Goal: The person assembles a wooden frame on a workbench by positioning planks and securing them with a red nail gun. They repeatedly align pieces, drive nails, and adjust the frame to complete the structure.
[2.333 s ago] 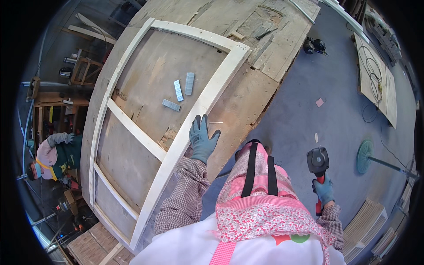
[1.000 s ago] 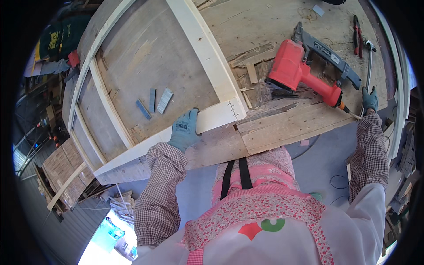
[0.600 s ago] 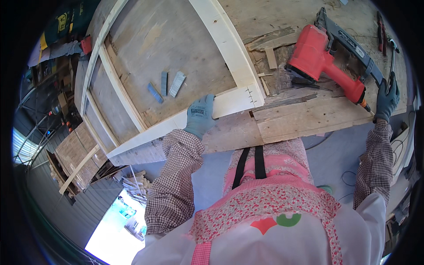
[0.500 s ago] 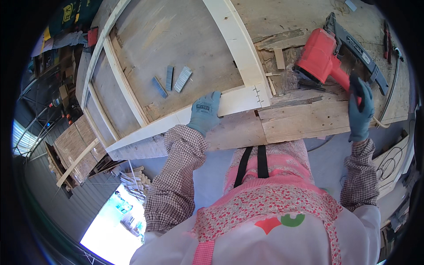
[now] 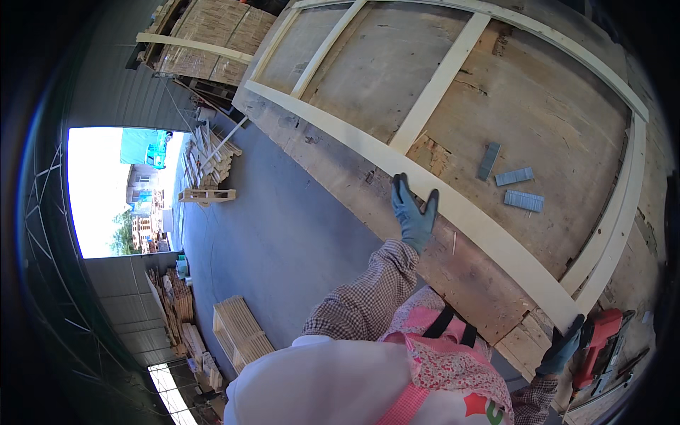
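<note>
Three strips of staples (image 5: 523, 201) lie loose inside one bay of the pale wooden frame (image 5: 467, 212) that rests on the table (image 5: 545, 134), and a red nail gun (image 5: 597, 345) lies just beside the frame's near right corner. The left grip (image 5: 414, 218) is spread open with its fingertips at the frame's near rail, while the right grip (image 5: 562, 348) is at that corner, its hold impossible to tell in the dimness. The upper edge cuts off part of the far rail, and the gun's far end is hard to make out.
</note>
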Demonstrator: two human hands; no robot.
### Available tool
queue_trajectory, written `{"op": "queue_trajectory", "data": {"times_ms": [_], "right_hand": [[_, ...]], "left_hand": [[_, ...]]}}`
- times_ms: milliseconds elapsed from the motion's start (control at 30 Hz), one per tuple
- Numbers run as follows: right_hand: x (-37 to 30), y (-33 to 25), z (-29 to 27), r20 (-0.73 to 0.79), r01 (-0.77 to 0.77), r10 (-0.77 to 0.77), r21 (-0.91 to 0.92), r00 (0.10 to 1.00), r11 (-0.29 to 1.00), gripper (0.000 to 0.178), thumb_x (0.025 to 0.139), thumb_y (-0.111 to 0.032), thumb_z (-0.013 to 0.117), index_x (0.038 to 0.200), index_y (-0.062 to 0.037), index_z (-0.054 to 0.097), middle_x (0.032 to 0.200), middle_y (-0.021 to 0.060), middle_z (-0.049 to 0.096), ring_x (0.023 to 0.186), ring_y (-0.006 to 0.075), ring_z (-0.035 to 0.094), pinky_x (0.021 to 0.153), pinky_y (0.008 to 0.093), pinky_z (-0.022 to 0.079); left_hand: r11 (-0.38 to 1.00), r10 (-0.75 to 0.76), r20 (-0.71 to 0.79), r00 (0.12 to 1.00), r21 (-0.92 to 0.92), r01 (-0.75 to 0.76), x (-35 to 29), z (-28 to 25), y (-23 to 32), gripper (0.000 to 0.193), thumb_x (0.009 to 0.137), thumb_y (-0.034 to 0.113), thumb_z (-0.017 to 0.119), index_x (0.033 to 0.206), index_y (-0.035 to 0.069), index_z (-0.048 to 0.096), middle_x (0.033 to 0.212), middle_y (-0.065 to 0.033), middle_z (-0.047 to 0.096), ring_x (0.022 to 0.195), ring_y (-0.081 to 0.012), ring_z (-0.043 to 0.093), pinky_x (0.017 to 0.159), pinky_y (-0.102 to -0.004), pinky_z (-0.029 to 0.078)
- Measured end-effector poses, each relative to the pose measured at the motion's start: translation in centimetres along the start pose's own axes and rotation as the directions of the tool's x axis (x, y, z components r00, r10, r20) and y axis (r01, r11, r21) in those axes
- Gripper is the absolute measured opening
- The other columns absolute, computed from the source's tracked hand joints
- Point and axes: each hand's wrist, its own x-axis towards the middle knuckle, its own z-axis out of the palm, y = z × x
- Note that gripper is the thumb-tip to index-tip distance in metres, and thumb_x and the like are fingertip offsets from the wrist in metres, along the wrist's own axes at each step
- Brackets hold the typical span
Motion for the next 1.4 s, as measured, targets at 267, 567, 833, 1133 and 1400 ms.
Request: {"op": "queue_trajectory", "data": {"times_ms": [267, 567, 833, 1133, 1400], "right_hand": [[-1.0, -3.9, -1.0, -0.087, 0.153, -0.165, -0.134, 0.982, 0.979, 0.060, 0.085, -0.044, 0.049, 0.132, -0.0087, 0.035, 0.129, 0.0083, 0.040, 0.118, 0.0227, 0.039, 0.099, 0.0370, 0.030], [5.7, 2.4, 0.6, -0.140, 0.023, -0.044, -0.153, 0.989, 0.988, 0.053, 0.088, -0.040, 0.047, 0.124, -0.0014, 0.043, 0.121, 0.0117, 0.048, 0.108, 0.0232, 0.049, 0.091, 0.0363, 0.039], [9.1, 4.6, 1.3, -0.163, -0.052, 0.017, -0.216, 0.986, 0.975, 0.051, 0.087, -0.040, 0.048, 0.121, -0.0019, 0.045, 0.117, 0.0112, 0.051, 0.104, 0.0231, 0.051, 0.088, 0.0356, 0.042], [10.1, 7.9, -0.9, -0.201, -0.105, 0.060, -0.221, 0.978, 0.970, 0.050, 0.087, -0.041, 0.048, 0.118, -0.0025, 0.049, 0.113, 0.0107, 0.054, 0.100, 0.0230, 0.054, 0.085, 0.0347, 0.044], [10.5, 9.7, -1.9, -0.281, -0.010, -0.085, -0.320, 0.956, 0.947, 0.045, 0.089, -0.041, 0.046, 0.095, 0.0018, 0.060, 0.084, 0.0091, 0.061, 0.072, 0.0158, 0.052, 0.064, 0.0312, 0.044]], "left_hand": [[-0.257, -0.497, 0.679, 0.541, -0.710, 0.655, 13.0, -0.1, -15.0, 0.050, 0.085, 0.041, 0.051, 0.118, 0.004, 0.042, 0.110, -0.0117, 0.054, 0.099, -0.0311, 0.053, 0.086, -0.0456, 0.045], [-0.059, -0.687, 0.516, 0.511, -0.741, 0.669, 15.4, 1.0, -11.9, 0.031, 0.085, 0.032, 0.055, 0.101, 0.005, 0.050, 0.083, -0.0073, 0.056, 0.068, -0.0229, 0.057, 0.056, -0.0373, 0.050], [-0.005, -0.750, 0.428, 0.505, -0.766, 0.643, 14.0, 4.5, -11.6, 0.027, 0.085, 0.031, 0.055, 0.094, 0.006, 0.056, 0.069, -0.0025, 0.052, 0.053, -0.0153, 0.045, 0.046, -0.0316, 0.039], [0.068, -0.740, 0.410, 0.533, -0.743, 0.666, 10.9, 6.2, -17.4, 0.030, 0.088, 0.033, 0.050, 0.100, 0.006, 0.053, 0.083, -0.0069, 0.059, 0.066, -0.0202, 0.058, 0.055, -0.0359, 0.050], [-0.035, -0.541, 0.621, 0.567, -0.690, 0.723, 11.8, 4.1, -17.4, 0.052, 0.087, 0.044, 0.047, 0.108, -0.003, 0.045, 0.104, -0.0163, 0.055, 0.090, -0.0298, 0.057, 0.080, -0.0437, 0.049]]}}
